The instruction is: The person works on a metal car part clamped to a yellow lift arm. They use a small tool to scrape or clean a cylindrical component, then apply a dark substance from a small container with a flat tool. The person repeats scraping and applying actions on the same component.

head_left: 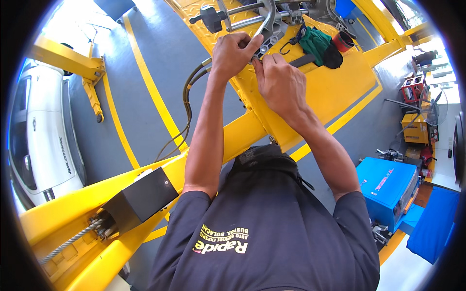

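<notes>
Hands at metal part, red container, contents unclear

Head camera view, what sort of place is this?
Probably a vehicle repair workshop: a white vehicle stands at the left, a heavy yellow frame carrying a steel cable looks like part of a car lift, and yellow lines mark the grey floor.

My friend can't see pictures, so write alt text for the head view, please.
A person's bare left hand and right hand, fingers curled, are close together beside a grey metal assembly on a yellow platform, with a green-and-black fabric bundle to the right. A white vehicle stands at far left, a blue boxy unit at right.
</notes>
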Demonstrator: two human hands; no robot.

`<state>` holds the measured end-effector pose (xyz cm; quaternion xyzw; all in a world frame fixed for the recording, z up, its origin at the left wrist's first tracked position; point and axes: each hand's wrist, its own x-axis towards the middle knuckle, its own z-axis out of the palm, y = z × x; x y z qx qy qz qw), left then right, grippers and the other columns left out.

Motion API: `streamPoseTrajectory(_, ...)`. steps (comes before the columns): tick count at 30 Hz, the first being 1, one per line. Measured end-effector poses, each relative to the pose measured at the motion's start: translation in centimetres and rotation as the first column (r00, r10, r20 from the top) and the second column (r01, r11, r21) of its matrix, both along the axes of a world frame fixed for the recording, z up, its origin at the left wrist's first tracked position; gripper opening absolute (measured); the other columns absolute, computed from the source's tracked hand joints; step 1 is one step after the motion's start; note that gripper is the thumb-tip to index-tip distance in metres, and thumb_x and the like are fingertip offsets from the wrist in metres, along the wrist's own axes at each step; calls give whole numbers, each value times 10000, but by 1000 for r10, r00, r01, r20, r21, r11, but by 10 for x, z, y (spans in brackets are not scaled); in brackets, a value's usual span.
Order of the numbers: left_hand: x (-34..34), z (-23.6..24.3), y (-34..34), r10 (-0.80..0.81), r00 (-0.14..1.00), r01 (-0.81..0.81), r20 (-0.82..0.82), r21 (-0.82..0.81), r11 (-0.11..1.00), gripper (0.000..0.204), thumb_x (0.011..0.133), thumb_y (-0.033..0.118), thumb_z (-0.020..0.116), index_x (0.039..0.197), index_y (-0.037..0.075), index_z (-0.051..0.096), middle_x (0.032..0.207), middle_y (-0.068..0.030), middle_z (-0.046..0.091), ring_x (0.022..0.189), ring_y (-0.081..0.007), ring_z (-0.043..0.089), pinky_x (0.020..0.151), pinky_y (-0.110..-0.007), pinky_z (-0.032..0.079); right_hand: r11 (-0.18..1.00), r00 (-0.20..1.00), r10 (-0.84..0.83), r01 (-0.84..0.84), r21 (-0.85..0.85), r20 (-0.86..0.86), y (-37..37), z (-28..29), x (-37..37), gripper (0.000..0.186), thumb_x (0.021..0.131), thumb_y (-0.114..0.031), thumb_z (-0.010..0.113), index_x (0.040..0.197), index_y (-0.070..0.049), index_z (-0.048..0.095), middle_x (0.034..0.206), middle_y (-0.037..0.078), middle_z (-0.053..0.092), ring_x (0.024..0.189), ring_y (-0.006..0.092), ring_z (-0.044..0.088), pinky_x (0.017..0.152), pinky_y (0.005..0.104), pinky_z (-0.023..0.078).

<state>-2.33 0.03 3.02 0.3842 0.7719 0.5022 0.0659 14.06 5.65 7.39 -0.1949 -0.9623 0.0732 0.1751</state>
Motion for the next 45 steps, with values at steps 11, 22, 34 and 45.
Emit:
streamPoseTrajectory(11,-1,-1,2,18,999,-20,38,59,998,545,945,523,776,800,-3,775,658,-88,724,582,-187,646,624,-366,503,984,993,109,-100,150,-51,11,-8,1,139,955,-138,684,979,-19,752,1031,126,745,907,285,766,733,383,643)
streamPoseTrajectory(22,-1,-5,3,14,999,-17,39,73,997,553,938,537,774,799,2,776,651,-84,719,577,-181,637,620,-367,500,891,971,233,-189,412,-60,15,-14,5,134,920,-126,732,977,-6,750,1025,149,754,903,304,774,723,408,643)
streamPoseTrajectory(34,2,-11,5,9,1000,-11,14,92,996,572,938,559,763,785,8,777,635,-83,705,565,-189,630,606,-377,495,998,999,32,-30,48,-28,6,0,5,225,1032,-198,640,984,-13,758,996,147,746,856,337,762,737,438,626)
streamPoseTrajectory(45,3,-10,2,-15,998,7,66,115,993,547,973,506,735,845,-22,790,662,-71,692,601,-121,597,604,-313,472,998,999,51,-52,38,7,14,-7,-7,234,979,-208,695,881,-1,742,847,160,724,810,290,769,685,401,611)
